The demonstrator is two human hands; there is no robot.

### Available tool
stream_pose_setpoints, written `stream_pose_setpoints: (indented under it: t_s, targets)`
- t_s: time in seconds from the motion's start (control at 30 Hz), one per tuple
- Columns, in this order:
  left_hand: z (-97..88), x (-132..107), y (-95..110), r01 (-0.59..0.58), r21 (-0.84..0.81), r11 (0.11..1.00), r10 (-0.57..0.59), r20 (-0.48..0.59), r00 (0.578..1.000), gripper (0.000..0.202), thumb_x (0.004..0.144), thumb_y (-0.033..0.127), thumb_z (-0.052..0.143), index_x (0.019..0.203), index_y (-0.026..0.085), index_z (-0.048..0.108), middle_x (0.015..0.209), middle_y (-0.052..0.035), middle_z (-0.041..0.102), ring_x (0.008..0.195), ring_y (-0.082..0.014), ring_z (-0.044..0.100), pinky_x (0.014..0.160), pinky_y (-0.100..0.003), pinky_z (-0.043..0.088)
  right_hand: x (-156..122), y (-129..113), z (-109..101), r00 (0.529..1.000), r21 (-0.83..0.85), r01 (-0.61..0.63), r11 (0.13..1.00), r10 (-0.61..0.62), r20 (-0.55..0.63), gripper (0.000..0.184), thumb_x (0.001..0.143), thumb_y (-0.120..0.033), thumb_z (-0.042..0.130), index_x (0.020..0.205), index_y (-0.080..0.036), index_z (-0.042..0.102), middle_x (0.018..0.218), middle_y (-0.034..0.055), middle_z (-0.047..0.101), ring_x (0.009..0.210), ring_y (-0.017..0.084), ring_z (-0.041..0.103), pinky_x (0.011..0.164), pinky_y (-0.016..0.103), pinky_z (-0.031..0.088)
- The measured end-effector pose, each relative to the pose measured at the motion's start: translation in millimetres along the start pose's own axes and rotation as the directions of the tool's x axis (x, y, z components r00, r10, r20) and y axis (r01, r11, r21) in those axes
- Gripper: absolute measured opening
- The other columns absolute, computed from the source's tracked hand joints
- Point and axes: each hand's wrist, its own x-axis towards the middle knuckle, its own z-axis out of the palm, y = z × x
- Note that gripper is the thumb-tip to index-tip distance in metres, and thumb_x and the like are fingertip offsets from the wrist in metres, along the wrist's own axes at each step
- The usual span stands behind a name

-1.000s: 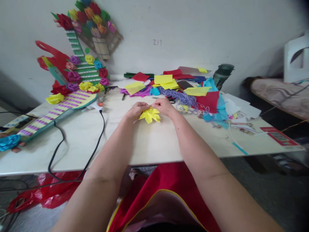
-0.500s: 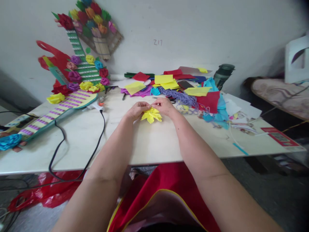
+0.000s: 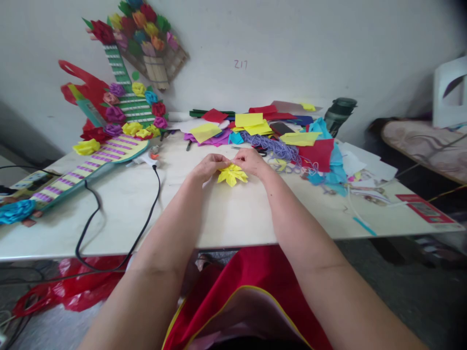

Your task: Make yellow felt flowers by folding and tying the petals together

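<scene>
A yellow paper flower [image 3: 232, 177] with pointed petals is held just above the white table, between my two hands. My left hand [image 3: 210, 166] pinches its far left edge, fingers closed. On the far right edge, my right hand [image 3: 251, 162] is closed too, thumb and fingertips meeting near those of the left. The fingertips hide part of the flower's far side. Behind the hands lie a tangle of purple yarn [image 3: 272, 146] and yellow paper sheets [image 3: 248, 119].
A striped cardboard guitar shape [image 3: 85, 167] with paper flowers fills the left, beside a glue gun [image 3: 148, 158] and its black cord [image 3: 155, 199]. Red paper [image 3: 316, 154], blue crepe paper [image 3: 337, 163] and a dark green bottle [image 3: 340, 115] are at the back right.
The flower has turned slightly in my fingers and its petals look flatter and more spread. Both hands stay pinched on it; the whole view has shifted a little.
</scene>
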Motion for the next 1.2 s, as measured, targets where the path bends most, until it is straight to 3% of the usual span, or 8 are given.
stream_pose_setpoints:
  t_s: [0.17,0.33,0.8,1.2]
  targets:
    - [-1.9,1,-1,0.003,0.024,1.000,-0.003,-0.002,1.000,0.036,0.052,0.037,0.088,0.068,0.013,0.067,0.062,-0.0017,0.065,0.056,-0.0110,0.056,0.058,-0.025,0.042,1,3,2,0.999,0.016,0.037,0.999,-0.036,-0.032,0.016,0.080,-0.023,0.060,0.075,-0.018,0.074,0.097,0.0059,0.068,0.090,0.017,0.061,0.083,0.029,0.046]
    - [-3.1,0,0,0.018,0.025,1.000,-0.018,0.004,1.000,0.035,0.055,0.038,0.087,0.067,0.013,0.067,0.061,-0.0018,0.064,0.055,-0.0109,0.055,0.055,-0.024,0.040,-5,-5,-2,0.998,0.018,-0.025,1.000,0.026,-0.057,0.016,0.081,-0.025,0.060,0.074,-0.020,0.073,0.108,0.0047,0.067,0.094,0.017,0.062,0.079,0.029,0.045]
    - [0.1,-3,4,0.062,-0.004,0.998,-0.062,-0.051,0.997,0.033,0.057,0.034,0.086,0.061,0.013,0.061,0.055,-0.0012,0.060,0.050,-0.0102,0.052,0.050,-0.023,0.037,-7,-13,-4,0.995,0.014,-0.074,0.997,0.075,-0.063,0.017,0.082,-0.025,0.058,0.074,-0.020,0.072,0.112,0.0028,0.069,0.096,0.017,0.062,0.077,0.028,0.044]
    - [0.1,-1,1,0.002,-0.010,1.000,-0.002,-0.030,1.000,0.029,0.058,0.030,0.086,0.068,0.012,0.065,0.061,-0.0019,0.065,0.056,-0.0107,0.058,0.058,-0.024,0.043,-6,-14,-6,0.998,-0.072,-0.057,0.996,0.058,0.010,0.021,0.084,-0.027,0.055,0.080,-0.021,0.075,0.108,0.0031,0.071,0.095,0.018,0.063,0.079,0.029,0.046]
